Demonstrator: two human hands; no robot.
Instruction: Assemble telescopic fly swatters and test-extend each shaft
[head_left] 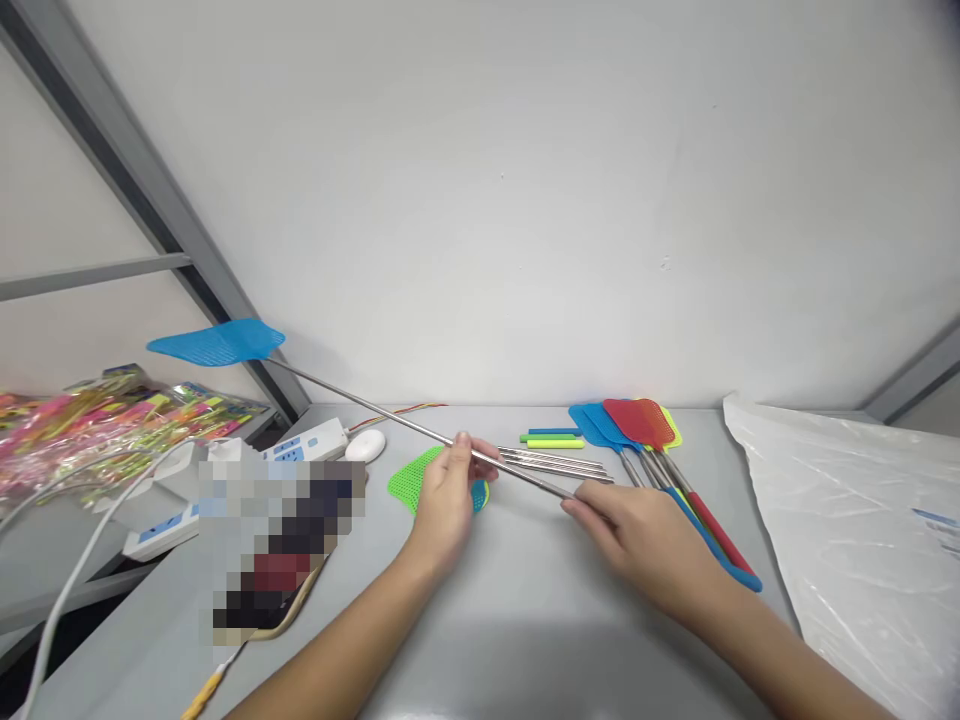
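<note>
A fly swatter with a blue mesh head [225, 342] and a long thin metal rod slants down from upper left to the middle. My left hand [448, 490] is closed round its rod. At the rod's lower end, my right hand [637, 530] pinches it between thumb and fingers. Behind the left hand lies a green mesh swatter head [411, 480], with a bit of blue and yellow peeking out. Several loose metal rods [559, 462] lie behind the hands. Blue, green and yellow handle tubes [553, 438] rest near the wall.
Assembled swatters with red and blue heads [637, 422] lie at right, beside a white plastic sheet [847, 520]. On the left are a power strip [311, 440], a white round-edged object [365, 446], a blurred-out phone-like item [289, 570], cables and packets of colourful goods [135, 425].
</note>
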